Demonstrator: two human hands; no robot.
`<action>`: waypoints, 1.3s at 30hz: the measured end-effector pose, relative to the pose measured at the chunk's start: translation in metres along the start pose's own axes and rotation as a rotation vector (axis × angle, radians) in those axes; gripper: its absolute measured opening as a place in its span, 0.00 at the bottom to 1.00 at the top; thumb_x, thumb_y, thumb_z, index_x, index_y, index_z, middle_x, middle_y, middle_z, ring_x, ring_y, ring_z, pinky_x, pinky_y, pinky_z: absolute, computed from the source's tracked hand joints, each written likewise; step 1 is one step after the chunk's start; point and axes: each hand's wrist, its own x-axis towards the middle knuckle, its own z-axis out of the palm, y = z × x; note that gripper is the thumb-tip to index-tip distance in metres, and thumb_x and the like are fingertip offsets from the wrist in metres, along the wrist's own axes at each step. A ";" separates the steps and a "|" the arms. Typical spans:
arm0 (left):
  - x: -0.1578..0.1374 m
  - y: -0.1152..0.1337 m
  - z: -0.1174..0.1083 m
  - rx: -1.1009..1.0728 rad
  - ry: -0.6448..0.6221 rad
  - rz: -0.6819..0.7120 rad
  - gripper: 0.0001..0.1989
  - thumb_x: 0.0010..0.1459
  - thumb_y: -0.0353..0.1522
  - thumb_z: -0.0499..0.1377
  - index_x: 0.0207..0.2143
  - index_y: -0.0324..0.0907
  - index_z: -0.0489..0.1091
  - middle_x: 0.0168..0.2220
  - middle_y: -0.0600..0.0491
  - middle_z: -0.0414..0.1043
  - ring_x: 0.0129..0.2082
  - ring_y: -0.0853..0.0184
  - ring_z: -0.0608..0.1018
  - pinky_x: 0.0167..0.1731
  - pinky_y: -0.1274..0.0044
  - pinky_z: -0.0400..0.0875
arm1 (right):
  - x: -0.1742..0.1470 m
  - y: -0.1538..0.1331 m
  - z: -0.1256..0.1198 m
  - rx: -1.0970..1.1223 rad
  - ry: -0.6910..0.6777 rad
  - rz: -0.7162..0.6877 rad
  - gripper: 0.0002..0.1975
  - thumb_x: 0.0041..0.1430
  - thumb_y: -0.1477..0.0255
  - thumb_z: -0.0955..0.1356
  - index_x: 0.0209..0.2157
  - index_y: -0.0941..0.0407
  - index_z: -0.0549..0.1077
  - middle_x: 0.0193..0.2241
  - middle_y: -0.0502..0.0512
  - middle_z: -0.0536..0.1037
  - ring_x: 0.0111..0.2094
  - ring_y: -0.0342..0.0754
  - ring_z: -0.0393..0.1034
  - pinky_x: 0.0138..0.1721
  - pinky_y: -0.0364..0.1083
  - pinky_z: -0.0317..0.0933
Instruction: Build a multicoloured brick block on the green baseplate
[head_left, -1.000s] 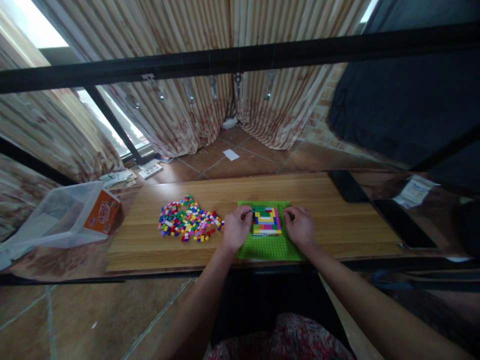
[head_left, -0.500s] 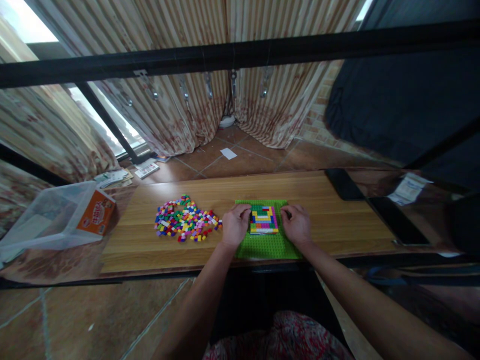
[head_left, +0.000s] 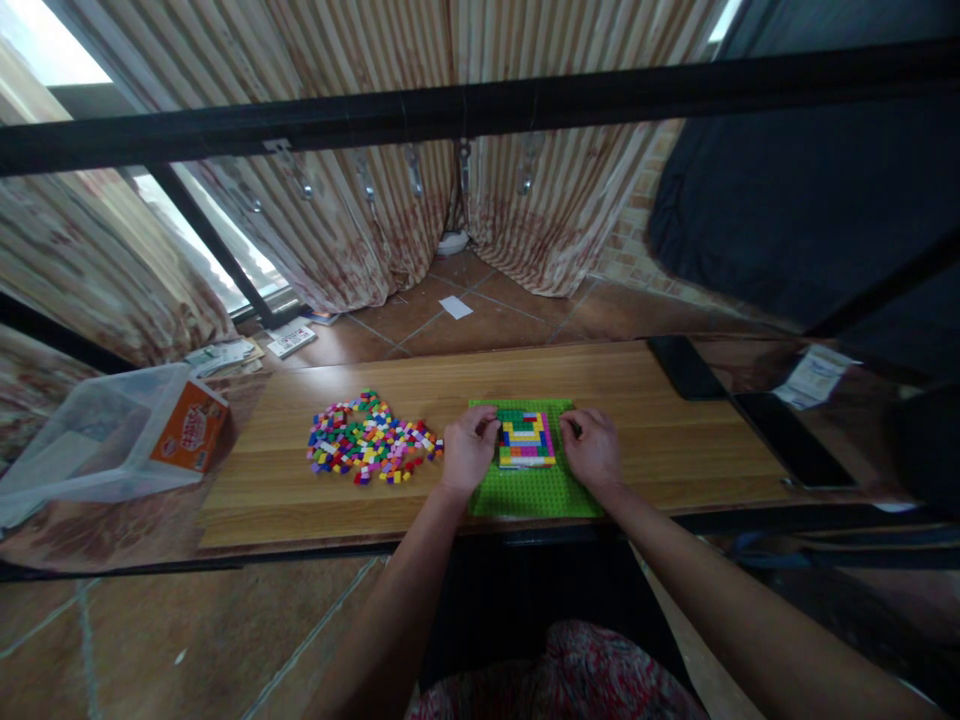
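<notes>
A green studded baseplate [head_left: 532,495] lies on the wooden board, bearing a square build of colourful toy bricks [head_left: 527,450]. Yellow, blue, pink, green and red show in its top. My left hand [head_left: 470,450] rests at the build's left side, thumb and fingers pinched together. On the opposite side my right hand [head_left: 592,450] is closed in a similar pinch beside the pink edge. Whatever either hand pinches, if anything, is hidden or too small to name. Left of my left hand spreads a pile of loose small bricks [head_left: 367,438] in many colours.
The wooden board [head_left: 660,450] spans the table. At its right lie two black phones, one farther [head_left: 686,367] and one nearer [head_left: 791,440], beside a crumpled wrapper [head_left: 817,375]. A clear plastic box [head_left: 97,440] with an orange label stands left. A dark metal bar [head_left: 480,115] crosses beyond.
Both hands stay at the sides of the brick build with hardly any movement. The whole view has shifted very slightly.
</notes>
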 end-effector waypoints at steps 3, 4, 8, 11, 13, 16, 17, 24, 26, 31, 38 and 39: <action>-0.001 -0.003 0.001 -0.065 0.014 -0.021 0.10 0.56 0.27 0.58 0.40 0.41 0.75 0.36 0.51 0.78 0.35 0.69 0.79 0.40 0.76 0.73 | 0.000 0.000 0.000 -0.004 0.002 0.001 0.11 0.60 0.68 0.62 0.31 0.56 0.75 0.32 0.59 0.74 0.38 0.53 0.65 0.43 0.50 0.58; -0.001 -0.005 0.002 -0.087 0.020 -0.033 0.09 0.57 0.28 0.58 0.40 0.41 0.75 0.36 0.51 0.78 0.35 0.69 0.79 0.40 0.76 0.73 | 0.000 0.000 0.000 -0.005 0.003 0.002 0.11 0.60 0.68 0.62 0.31 0.56 0.75 0.32 0.59 0.74 0.38 0.53 0.65 0.43 0.50 0.58; 0.003 -0.011 0.005 -0.156 0.016 -0.113 0.12 0.60 0.33 0.54 0.40 0.39 0.75 0.33 0.52 0.77 0.31 0.70 0.77 0.34 0.78 0.72 | 0.000 0.000 0.000 -0.011 0.007 0.003 0.11 0.60 0.69 0.62 0.31 0.55 0.75 0.32 0.58 0.75 0.38 0.53 0.65 0.43 0.51 0.58; 0.010 -0.010 0.008 -0.164 -0.016 -0.128 0.14 0.61 0.36 0.53 0.39 0.39 0.76 0.32 0.53 0.77 0.30 0.70 0.77 0.32 0.79 0.71 | 0.000 0.000 0.000 -0.012 0.014 0.001 0.11 0.60 0.69 0.62 0.31 0.55 0.75 0.32 0.58 0.75 0.38 0.53 0.66 0.43 0.51 0.58; 0.013 -0.009 0.009 -0.149 -0.036 -0.112 0.14 0.61 0.37 0.54 0.37 0.40 0.77 0.32 0.53 0.78 0.31 0.69 0.77 0.33 0.79 0.70 | 0.000 0.000 0.000 -0.006 0.008 -0.001 0.11 0.60 0.68 0.62 0.31 0.55 0.75 0.32 0.59 0.75 0.38 0.53 0.66 0.43 0.51 0.58; 0.016 -0.005 0.011 -0.125 -0.046 -0.105 0.14 0.60 0.37 0.55 0.36 0.41 0.78 0.32 0.53 0.79 0.32 0.68 0.77 0.33 0.78 0.70 | 0.000 0.000 0.000 0.001 0.004 0.006 0.12 0.60 0.68 0.61 0.31 0.55 0.75 0.32 0.59 0.75 0.38 0.53 0.66 0.43 0.51 0.58; 0.016 -0.004 0.011 -0.116 -0.044 -0.104 0.13 0.60 0.37 0.55 0.35 0.41 0.78 0.32 0.53 0.79 0.32 0.68 0.77 0.34 0.78 0.71 | 0.000 0.000 0.000 0.002 0.006 0.010 0.12 0.60 0.68 0.62 0.31 0.56 0.75 0.32 0.59 0.74 0.38 0.53 0.66 0.43 0.51 0.58; 0.014 0.000 0.011 -0.079 -0.017 -0.104 0.11 0.59 0.35 0.57 0.34 0.41 0.79 0.32 0.52 0.79 0.33 0.68 0.77 0.37 0.77 0.70 | 0.000 0.000 0.000 -0.009 -0.003 0.010 0.12 0.60 0.68 0.61 0.31 0.56 0.75 0.32 0.59 0.75 0.38 0.53 0.66 0.43 0.51 0.58; 0.013 0.001 0.012 -0.075 -0.007 -0.108 0.11 0.59 0.35 0.57 0.33 0.42 0.79 0.31 0.52 0.79 0.33 0.68 0.77 0.37 0.76 0.70 | -0.001 0.001 0.001 -0.015 0.001 0.006 0.12 0.60 0.68 0.61 0.31 0.56 0.75 0.32 0.59 0.75 0.38 0.53 0.66 0.42 0.50 0.58; 0.011 0.003 0.015 -0.077 0.010 -0.138 0.11 0.59 0.34 0.57 0.32 0.43 0.79 0.29 0.53 0.78 0.31 0.68 0.76 0.35 0.77 0.70 | -0.002 0.007 0.004 -0.026 0.022 -0.015 0.13 0.60 0.66 0.61 0.31 0.56 0.75 0.31 0.59 0.74 0.36 0.53 0.65 0.41 0.51 0.58; 0.008 0.005 0.020 -0.090 0.036 -0.182 0.10 0.58 0.33 0.57 0.31 0.42 0.79 0.29 0.53 0.78 0.30 0.68 0.76 0.34 0.77 0.70 | -0.003 0.014 0.005 -0.066 0.024 -0.054 0.15 0.60 0.63 0.60 0.33 0.56 0.75 0.31 0.59 0.75 0.33 0.53 0.66 0.38 0.50 0.59; 0.007 0.004 0.020 -0.094 0.034 -0.186 0.11 0.58 0.33 0.57 0.30 0.42 0.79 0.28 0.53 0.78 0.29 0.68 0.76 0.33 0.77 0.70 | -0.003 0.015 0.005 -0.072 0.020 -0.065 0.16 0.59 0.63 0.60 0.32 0.56 0.74 0.31 0.60 0.75 0.33 0.53 0.66 0.38 0.50 0.59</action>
